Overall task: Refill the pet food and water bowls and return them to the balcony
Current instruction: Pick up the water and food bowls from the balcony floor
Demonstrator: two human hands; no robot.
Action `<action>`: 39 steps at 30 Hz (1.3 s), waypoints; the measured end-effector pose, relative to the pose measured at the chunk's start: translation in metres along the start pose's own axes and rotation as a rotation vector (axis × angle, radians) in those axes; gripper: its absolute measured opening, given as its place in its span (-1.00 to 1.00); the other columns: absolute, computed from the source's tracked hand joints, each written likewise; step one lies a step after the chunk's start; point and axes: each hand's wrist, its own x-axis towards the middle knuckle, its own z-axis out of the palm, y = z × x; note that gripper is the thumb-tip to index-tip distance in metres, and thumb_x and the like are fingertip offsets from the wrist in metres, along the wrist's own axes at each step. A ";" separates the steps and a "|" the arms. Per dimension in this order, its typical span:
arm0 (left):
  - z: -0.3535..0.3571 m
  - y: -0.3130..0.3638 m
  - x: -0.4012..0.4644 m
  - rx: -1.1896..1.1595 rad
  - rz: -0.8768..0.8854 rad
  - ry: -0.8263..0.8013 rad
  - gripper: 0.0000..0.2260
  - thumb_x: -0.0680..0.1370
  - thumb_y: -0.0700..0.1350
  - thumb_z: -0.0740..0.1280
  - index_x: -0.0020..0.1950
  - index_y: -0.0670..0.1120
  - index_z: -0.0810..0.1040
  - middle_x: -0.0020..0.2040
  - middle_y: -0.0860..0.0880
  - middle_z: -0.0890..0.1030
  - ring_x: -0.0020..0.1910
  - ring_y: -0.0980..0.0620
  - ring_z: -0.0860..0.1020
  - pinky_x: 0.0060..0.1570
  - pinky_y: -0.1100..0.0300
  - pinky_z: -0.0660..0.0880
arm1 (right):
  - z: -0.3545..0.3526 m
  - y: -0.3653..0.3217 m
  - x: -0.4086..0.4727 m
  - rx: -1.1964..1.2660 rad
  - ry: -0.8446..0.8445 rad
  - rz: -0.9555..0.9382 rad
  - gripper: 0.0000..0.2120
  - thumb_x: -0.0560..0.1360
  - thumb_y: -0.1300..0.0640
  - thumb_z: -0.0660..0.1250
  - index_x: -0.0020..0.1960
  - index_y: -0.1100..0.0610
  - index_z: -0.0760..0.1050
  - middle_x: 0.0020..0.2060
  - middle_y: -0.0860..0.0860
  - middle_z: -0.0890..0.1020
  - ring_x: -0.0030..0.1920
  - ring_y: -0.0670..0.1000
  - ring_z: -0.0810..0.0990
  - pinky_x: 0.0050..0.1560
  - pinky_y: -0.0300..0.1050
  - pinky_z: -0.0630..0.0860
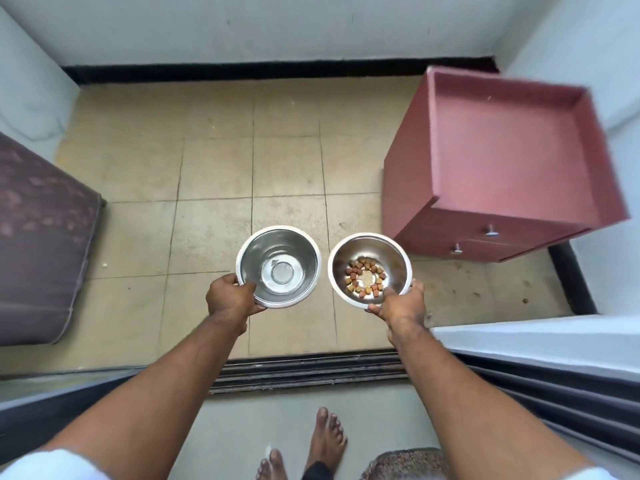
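Note:
My left hand (230, 296) grips the near rim of a steel water bowl (298, 247) with a white rim; clear water lies in its bottom. My right hand (401, 306) grips the near rim of a second steel bowl (388, 251), the food bowl, which holds a ring of brown and orange kibble (365, 277). Both bowls are held side by side, a small gap apart, out over the tiled balcony floor (214, 168) beyond the sliding-door track (308, 372).
A red cabinet (502, 161) with two drawer knobs stands on the balcony at right. A dark patterned mattress (38, 237) leans at left. White walls close the balcony. My bare feet (325, 441) stand inside the doorway beside a mat (401, 462).

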 end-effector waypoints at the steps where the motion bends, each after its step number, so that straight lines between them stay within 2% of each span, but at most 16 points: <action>1: -0.009 0.016 -0.019 -0.006 0.008 -0.006 -0.79 0.47 -0.39 0.34 0.05 -0.20 0.65 -0.26 -0.17 0.67 -0.45 -0.20 0.69 -0.33 -0.13 0.69 | -0.012 -0.017 -0.016 0.021 0.004 -0.008 -0.62 0.59 0.34 0.34 0.20 -0.06 0.34 -0.05 0.01 0.58 -0.45 0.04 0.71 -0.45 -0.13 0.63; 5: -0.048 0.079 -0.093 -0.055 0.042 -0.037 -0.84 0.48 -0.39 0.35 0.01 -0.26 0.64 -0.19 -0.23 0.67 -0.40 -0.25 0.70 -0.42 -0.06 0.68 | -0.059 -0.084 -0.083 0.112 0.004 -0.037 -0.61 0.57 0.37 0.34 0.24 -0.02 0.38 -0.02 0.02 0.58 -0.46 -0.01 0.70 -0.39 -0.04 0.68; 8: -0.079 0.120 -0.144 -0.033 0.065 -0.050 -0.90 0.46 -0.35 0.34 -0.11 -0.21 0.63 -0.19 -0.24 0.70 -0.41 -0.24 0.70 -0.45 0.05 0.65 | -0.096 -0.128 -0.133 0.185 0.008 -0.082 -0.63 0.58 0.35 0.34 0.25 0.01 0.38 0.00 0.07 0.61 -0.47 0.02 0.70 -0.39 -0.01 0.68; 10: -0.099 0.144 -0.177 -0.020 0.084 -0.058 -0.89 0.46 -0.33 0.32 -0.14 -0.18 0.62 -0.23 -0.21 0.70 -0.43 -0.23 0.70 -0.38 0.02 0.66 | -0.122 -0.154 -0.166 0.217 0.024 -0.106 -0.62 0.58 0.35 0.35 0.28 0.02 0.38 0.00 0.07 0.60 -0.47 -0.02 0.70 -0.41 -0.03 0.67; 14: -0.129 0.182 -0.234 -0.021 0.137 -0.089 -0.86 0.44 -0.33 0.34 -0.25 -0.13 0.58 -0.44 -0.13 0.67 -0.48 -0.22 0.68 -0.24 -0.18 0.65 | -0.168 -0.191 -0.226 0.252 0.058 -0.151 -0.55 0.59 0.36 0.32 0.39 0.03 0.34 -0.07 0.00 0.53 -0.52 -0.07 0.66 -0.44 -0.07 0.65; 17: -0.152 0.203 -0.274 -0.023 0.201 -0.126 -0.90 0.44 -0.35 0.36 -0.22 -0.18 0.59 -0.35 -0.19 0.66 -0.53 -0.20 0.66 -0.46 -0.07 0.66 | -0.199 -0.204 -0.273 0.243 0.104 -0.183 -0.58 0.59 0.35 0.32 0.32 -0.02 0.34 -0.06 0.02 0.53 -0.51 -0.06 0.67 -0.47 -0.10 0.64; 19: -0.162 0.210 -0.293 -0.020 0.238 -0.154 -0.88 0.45 -0.35 0.36 -0.25 -0.19 0.57 -0.34 -0.21 0.65 -0.53 -0.20 0.66 -0.47 -0.09 0.65 | -0.215 -0.207 -0.299 0.248 0.141 -0.205 -0.63 0.57 0.36 0.32 0.24 0.01 0.34 -0.06 0.04 0.54 -0.52 -0.11 0.65 -0.40 0.00 0.69; 20: -0.168 0.212 -0.303 -0.014 0.253 -0.181 -0.86 0.46 -0.35 0.36 -0.27 -0.18 0.55 -0.33 -0.23 0.66 -0.53 -0.20 0.66 -0.51 -0.03 0.64 | -0.224 -0.207 -0.314 0.262 0.156 -0.209 -0.64 0.56 0.37 0.31 0.22 0.02 0.34 -0.07 0.03 0.54 -0.52 -0.11 0.66 -0.35 0.07 0.71; 23: -0.187 0.215 -0.326 0.026 0.305 -0.262 -0.90 0.46 -0.35 0.36 -0.24 -0.20 0.56 -0.28 -0.28 0.68 -0.55 -0.19 0.65 -0.68 0.24 0.46 | -0.243 -0.194 -0.360 0.317 0.181 -0.199 -0.66 0.56 0.37 0.27 0.18 0.01 0.30 -0.06 0.06 0.53 -0.46 0.10 0.71 -0.23 0.17 0.72; 27: -0.219 0.215 -0.358 0.154 0.396 -0.354 -0.97 0.47 -0.29 0.38 -0.15 -0.19 0.58 -0.29 -0.24 0.70 -0.57 -0.16 0.64 -0.71 0.29 0.40 | -0.266 -0.161 -0.416 0.406 0.267 -0.201 -0.65 0.58 0.37 0.24 0.25 0.04 0.30 -0.03 0.09 0.54 -0.42 0.15 0.72 -0.20 0.21 0.71; 29: -0.230 0.213 -0.372 0.205 0.440 -0.398 -0.96 0.47 -0.29 0.39 -0.11 -0.19 0.59 -0.28 -0.23 0.70 -0.55 -0.17 0.66 -0.67 0.23 0.48 | -0.278 -0.141 -0.438 0.461 0.315 -0.188 -0.63 0.57 0.36 0.25 0.33 0.12 0.33 0.08 0.18 0.56 -0.44 0.15 0.71 -0.26 0.15 0.72; 31: -0.236 0.207 -0.386 0.235 0.470 -0.451 -0.93 0.46 -0.30 0.40 -0.09 -0.18 0.59 -0.27 -0.24 0.70 -0.51 -0.18 0.68 -0.53 0.10 0.61 | -0.292 -0.118 -0.460 0.516 0.365 -0.170 -0.58 0.57 0.35 0.26 0.39 0.13 0.32 0.14 0.21 0.56 -0.44 0.16 0.72 -0.40 -0.01 0.68; 33: -0.235 0.199 -0.399 0.255 0.490 -0.502 -0.90 0.44 -0.31 0.40 -0.08 -0.19 0.60 -0.27 -0.23 0.70 -0.50 -0.19 0.68 -0.54 0.13 0.59 | -0.307 -0.094 -0.478 0.557 0.418 -0.140 -0.54 0.56 0.33 0.28 0.42 0.10 0.31 0.12 0.17 0.56 -0.46 0.11 0.71 -0.42 -0.06 0.66; 35: -0.230 0.189 -0.417 0.283 0.514 -0.566 -0.89 0.40 -0.32 0.40 -0.10 -0.20 0.61 -0.30 -0.23 0.70 -0.50 -0.20 0.68 -0.56 0.16 0.57 | -0.327 -0.070 -0.496 0.605 0.477 -0.105 -0.53 0.56 0.32 0.29 0.43 0.09 0.32 0.03 0.10 0.54 -0.49 0.05 0.70 -0.37 -0.01 0.69; 39: -0.213 0.160 -0.466 0.344 0.565 -0.679 -0.87 0.33 -0.37 0.37 -0.15 -0.27 0.62 -0.33 -0.27 0.68 -0.48 -0.25 0.68 -0.30 -0.15 0.69 | -0.375 -0.023 -0.529 0.686 0.576 -0.061 -0.63 0.55 0.31 0.25 0.34 0.11 0.35 0.03 0.13 0.57 -0.52 0.11 0.67 -0.48 -0.11 0.61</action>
